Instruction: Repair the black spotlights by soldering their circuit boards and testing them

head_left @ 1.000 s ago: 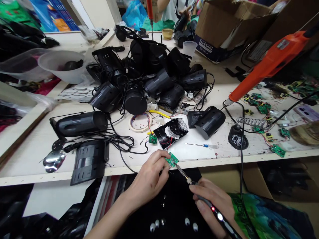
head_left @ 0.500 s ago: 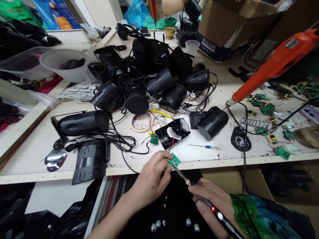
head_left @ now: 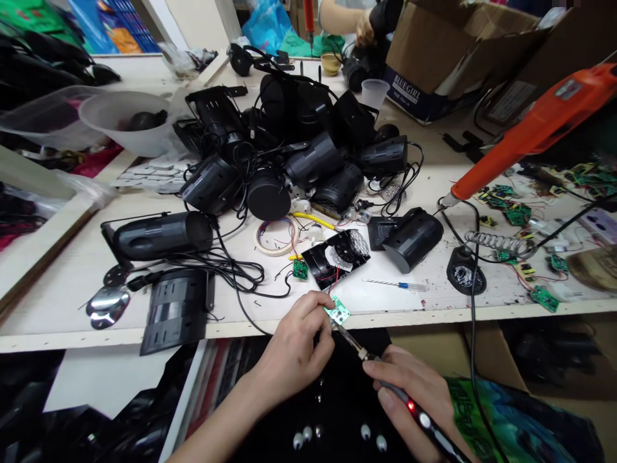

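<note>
Between the fingers of my left hand (head_left: 303, 334) is a small green circuit board (head_left: 340, 311), held at the table's front edge. My right hand (head_left: 414, 392) is wrapped round a soldering iron (head_left: 400, 395) with a red light glowing on its handle. The iron's tip reaches the near edge of the board, by my left fingertips; exactly what it touches is too small to tell. Red wires run from the board up to an open black lamp housing (head_left: 318, 260) with a white piece inside. A second green board (head_left: 299, 270) lies left of that housing.
Black lamp housings (head_left: 313, 159) with tangled cables are heaped mid-table. A screwdriver (head_left: 395, 284) lies on white paper. At right are an orange electric screwdriver (head_left: 525, 138), a coiled iron stand (head_left: 499, 242) and loose circuit boards (head_left: 544, 298). Another person's hand (head_left: 365, 29) holds a black part at the back.
My hands and the iron stay almost in place, with the board tilted slightly. At the back, the other person's hand has come into view on a black part. The whole view shifts a little.
</note>
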A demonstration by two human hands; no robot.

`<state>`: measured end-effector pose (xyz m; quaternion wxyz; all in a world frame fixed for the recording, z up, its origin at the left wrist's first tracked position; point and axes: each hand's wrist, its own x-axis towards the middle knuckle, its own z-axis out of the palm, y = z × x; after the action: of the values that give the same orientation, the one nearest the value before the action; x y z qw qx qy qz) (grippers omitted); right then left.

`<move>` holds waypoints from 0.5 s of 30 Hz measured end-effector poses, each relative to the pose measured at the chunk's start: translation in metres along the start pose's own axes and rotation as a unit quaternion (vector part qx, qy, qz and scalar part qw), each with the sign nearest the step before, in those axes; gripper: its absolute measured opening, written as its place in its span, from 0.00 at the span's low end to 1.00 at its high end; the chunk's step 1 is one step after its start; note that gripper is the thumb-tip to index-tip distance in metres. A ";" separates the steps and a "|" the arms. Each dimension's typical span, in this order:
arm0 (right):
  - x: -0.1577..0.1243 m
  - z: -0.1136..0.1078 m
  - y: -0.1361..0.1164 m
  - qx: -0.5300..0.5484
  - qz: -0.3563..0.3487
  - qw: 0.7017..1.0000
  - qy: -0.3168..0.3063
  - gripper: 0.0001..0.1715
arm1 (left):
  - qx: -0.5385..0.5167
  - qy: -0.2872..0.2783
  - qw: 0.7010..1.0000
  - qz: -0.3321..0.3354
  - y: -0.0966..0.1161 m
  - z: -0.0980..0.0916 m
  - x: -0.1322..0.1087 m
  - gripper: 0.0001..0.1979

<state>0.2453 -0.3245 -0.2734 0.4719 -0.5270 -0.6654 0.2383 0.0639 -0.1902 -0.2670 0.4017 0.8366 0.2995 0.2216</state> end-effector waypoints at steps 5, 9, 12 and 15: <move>-0.003 0.003 -0.004 0.020 0.024 0.998 0.051 0.17 | 0.004 0.004 1.000 0.001 0.000 0.000 -0.001 0.08; -0.009 0.004 -0.003 0.017 0.043 0.994 0.094 0.16 | 0.006 0.012 1.000 0.010 0.000 0.000 -0.001 0.08; -0.011 0.001 -0.001 0.010 0.030 0.996 0.078 0.17 | 0.007 0.012 1.000 0.009 0.001 0.000 0.001 0.09; -0.009 -0.002 0.000 -0.002 0.019 0.998 0.057 0.19 | 0.008 0.008 1.000 0.008 0.002 0.000 0.001 0.09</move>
<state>0.2467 -0.3336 -0.2761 0.5033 -0.5532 -0.6277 0.2160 0.0654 -0.1903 -0.2653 0.3910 0.8402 0.2980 0.2288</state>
